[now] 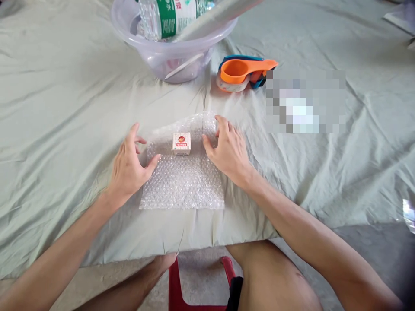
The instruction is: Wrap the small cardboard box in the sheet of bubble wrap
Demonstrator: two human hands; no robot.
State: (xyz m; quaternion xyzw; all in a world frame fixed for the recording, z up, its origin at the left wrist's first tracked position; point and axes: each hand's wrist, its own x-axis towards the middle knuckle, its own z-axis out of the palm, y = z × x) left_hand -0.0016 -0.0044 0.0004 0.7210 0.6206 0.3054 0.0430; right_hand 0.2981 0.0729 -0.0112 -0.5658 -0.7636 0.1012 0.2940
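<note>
A sheet of clear bubble wrap (183, 183) lies flat on a pale green cloth (65, 108). A small white box with a red and orange label (181, 143) stands on the sheet's far half. My left hand (129, 166) rests on the sheet's left edge, fingers spread, thumb pointing toward the box. My right hand (227, 149) rests on the right edge, its fingers curled over the sheet's raised far corner. Neither hand touches the box. The far edge of the wrap lifts slightly behind the box.
A clear plastic basin (168, 47) at the back holds a green-labelled water bottle (165, 17) and a grey roll. An orange and blue tape dispenser (243, 73) lies to its right. A blurred patch sits further right. A red stool (201, 285) shows between my knees.
</note>
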